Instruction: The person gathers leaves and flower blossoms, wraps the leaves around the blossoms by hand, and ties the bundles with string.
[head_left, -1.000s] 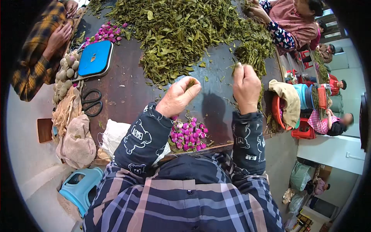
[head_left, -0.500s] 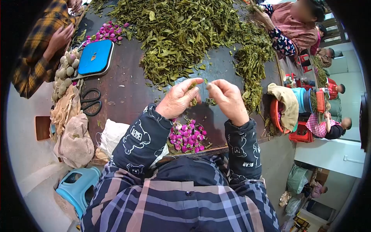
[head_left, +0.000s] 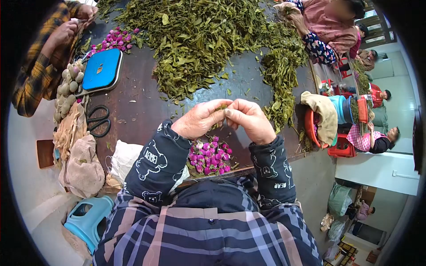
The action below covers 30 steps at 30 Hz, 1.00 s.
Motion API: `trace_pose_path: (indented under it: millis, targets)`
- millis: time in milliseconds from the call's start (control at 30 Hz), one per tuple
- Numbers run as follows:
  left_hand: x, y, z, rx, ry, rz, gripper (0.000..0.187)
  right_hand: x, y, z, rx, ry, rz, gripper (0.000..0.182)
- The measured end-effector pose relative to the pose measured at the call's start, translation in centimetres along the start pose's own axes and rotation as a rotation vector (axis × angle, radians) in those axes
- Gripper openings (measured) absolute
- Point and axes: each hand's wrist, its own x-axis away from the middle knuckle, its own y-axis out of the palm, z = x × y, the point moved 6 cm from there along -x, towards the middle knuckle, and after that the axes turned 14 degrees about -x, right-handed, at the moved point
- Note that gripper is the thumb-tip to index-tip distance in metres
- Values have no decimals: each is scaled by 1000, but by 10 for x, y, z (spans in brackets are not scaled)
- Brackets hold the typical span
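My left hand (head_left: 200,119) is closed around a small bunch of green leaves (head_left: 221,107), bits of which show at its fingertips. Against it, my right hand (head_left: 251,119) is pinched shut at the same leaves; what exactly lies between its fingers is too small to make out. Both hands hover over the dark table, just above a pile of magenta flower buds (head_left: 210,156) near the front edge. Beyond them spreads a large heap of dried green leaves (head_left: 199,48), with a narrower strip of leaves (head_left: 282,84) to the right.
Left are a blue-topped scale (head_left: 102,68), black scissors (head_left: 98,120), strung pale balls (head_left: 69,91), more magenta buds (head_left: 116,40) and a white cloth bag (head_left: 126,159). An orange basin (head_left: 312,126) under cloth stands right. Co-workers sit at both sides; a blue stool (head_left: 91,217) stands lower left.
My right hand has moved left, and its fingers now meet those of my left hand at the leaves. The whole view has shifted slightly.
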Motion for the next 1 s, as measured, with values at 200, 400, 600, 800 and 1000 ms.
trace_pose_path:
  millis: [200,400,600,800,1000]
  targets:
    - [-1,6,-5,32,-52,-77,34,5,-4,7,-56,3,1,11]
    - [1,1,-3,23,-29,-110,42,3,-2,18,-248,32,44,10]
    - [6,5,-5,-71,-4,-165,49,13,-7,30,-199,111,84,10]
    - [6,7,-5,81,-20,-193,52,13,-4,31,-263,104,75,10]
    - [5,5,-1,79,-29,-163,46,11,-10,25,-273,-22,98,10]
